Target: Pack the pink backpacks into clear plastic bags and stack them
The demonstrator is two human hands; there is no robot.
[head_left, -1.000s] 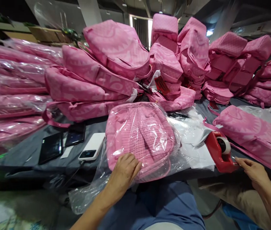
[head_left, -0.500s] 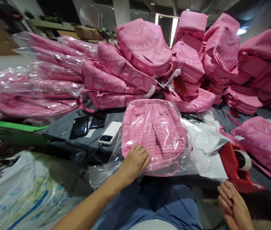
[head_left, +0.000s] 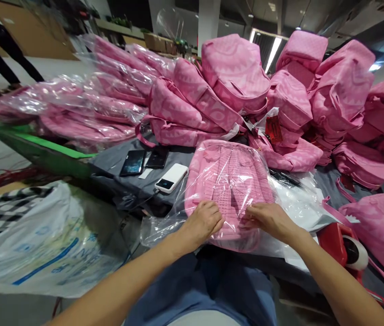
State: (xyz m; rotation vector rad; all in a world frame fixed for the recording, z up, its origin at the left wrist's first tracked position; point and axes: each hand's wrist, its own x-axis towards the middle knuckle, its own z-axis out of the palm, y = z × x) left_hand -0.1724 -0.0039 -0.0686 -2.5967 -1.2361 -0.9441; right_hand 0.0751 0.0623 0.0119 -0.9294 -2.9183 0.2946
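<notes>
A pink backpack (head_left: 236, 181) lies in front of me inside a clear plastic bag (head_left: 165, 228), its strap side facing up. My left hand (head_left: 207, 220) is closed at the lower left of the backpack, with curled fingers gripping the plastic. At the lower right, my right hand (head_left: 268, 219) touches the wrapped backpack, thumb and fingers pinched together. Whatever is between those right fingertips is too small to make out. A red tape dispenser (head_left: 333, 242) with a roll of tape (head_left: 357, 253) stands beside my right forearm.
Unwrapped pink backpacks (head_left: 236, 72) are piled along the back of the table. Several bagged ones (head_left: 100, 111) lie at left. Two phones (head_left: 132, 163) and a white power bank (head_left: 171, 178) rest left of the backpack. A white sack (head_left: 59, 244) stands at lower left. A person's legs (head_left: 8, 50) show far left.
My right hand has moved left from beside the tape dispenser onto the bagged backpack. My left hand stays on the bag's lower left. The camera view has shifted left.
</notes>
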